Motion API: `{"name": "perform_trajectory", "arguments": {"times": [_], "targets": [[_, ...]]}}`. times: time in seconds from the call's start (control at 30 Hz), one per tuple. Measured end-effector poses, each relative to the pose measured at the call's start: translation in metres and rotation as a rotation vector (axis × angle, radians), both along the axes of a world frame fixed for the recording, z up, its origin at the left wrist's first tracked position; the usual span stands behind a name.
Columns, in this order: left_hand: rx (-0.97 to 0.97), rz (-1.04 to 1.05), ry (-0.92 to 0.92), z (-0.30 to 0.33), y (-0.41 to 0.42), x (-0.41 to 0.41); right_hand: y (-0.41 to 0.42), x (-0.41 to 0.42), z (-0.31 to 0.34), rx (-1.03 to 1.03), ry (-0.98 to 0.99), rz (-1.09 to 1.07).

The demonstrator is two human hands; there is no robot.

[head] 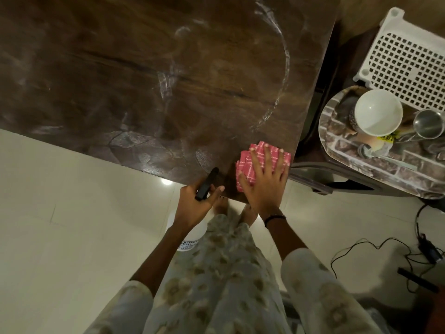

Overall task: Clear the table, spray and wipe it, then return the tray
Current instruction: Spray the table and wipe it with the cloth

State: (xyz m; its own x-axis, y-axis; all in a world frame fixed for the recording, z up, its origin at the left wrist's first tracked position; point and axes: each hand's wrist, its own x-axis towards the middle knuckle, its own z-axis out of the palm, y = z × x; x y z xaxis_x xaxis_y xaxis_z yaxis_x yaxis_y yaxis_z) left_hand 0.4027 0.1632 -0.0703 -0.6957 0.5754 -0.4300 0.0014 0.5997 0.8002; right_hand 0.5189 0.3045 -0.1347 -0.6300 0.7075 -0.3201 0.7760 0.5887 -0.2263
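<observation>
The dark wooden table (144,75) fills the upper left, with wet streaks and arcs across its top. My right hand (263,182) lies flat, fingers spread, on a folded pink patterned cloth (248,162) at the table's near right corner. My left hand (195,206) grips a spray bottle by its black trigger head (207,180), held just off the table's near edge; the white bottle body (190,237) hangs below my wrist. The patterned tray (337,141) sits on a low stand to the right, holding a white bowl (378,112), a steel cup (428,124) and a spoon.
A white perforated plastic basket (409,61) stands behind the tray at the upper right. Black cables and an adapter (431,251) lie on the pale tiled floor at lower right. My feet are under the table's corner.
</observation>
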Motion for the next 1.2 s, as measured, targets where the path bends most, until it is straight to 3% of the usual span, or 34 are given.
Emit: {"name": "perform_trajectory", "arguments": {"times": [0.17,0.3,0.47,0.6,0.73,0.87,1.0,1.2], "targets": [[-0.019,-0.032,0.005,0.001,-0.002,-0.002,-0.026,0.033,0.002,-0.059,0.063,0.195],[-0.013,-0.028,0.001,0.003,0.001,-0.005,-0.002,0.057,0.002,-0.030,0.016,0.056],[-0.005,-0.025,0.000,0.002,0.005,-0.009,0.016,-0.001,0.000,0.009,0.017,-0.090],[0.013,-0.039,0.027,0.001,0.007,-0.010,-0.022,-0.025,0.004,-0.036,0.041,0.021],[0.006,-0.060,0.018,0.003,0.008,-0.014,-0.038,0.018,0.005,-0.067,0.087,0.122],[-0.018,-0.047,0.021,0.006,0.010,-0.019,-0.007,0.043,0.001,-0.004,0.003,-0.009],[-0.011,-0.028,-0.007,0.006,0.013,-0.024,0.002,0.001,0.001,0.027,0.008,-0.133],[-0.008,-0.058,-0.008,0.008,0.030,-0.031,-0.029,-0.019,0.004,-0.025,0.080,0.110]]}}
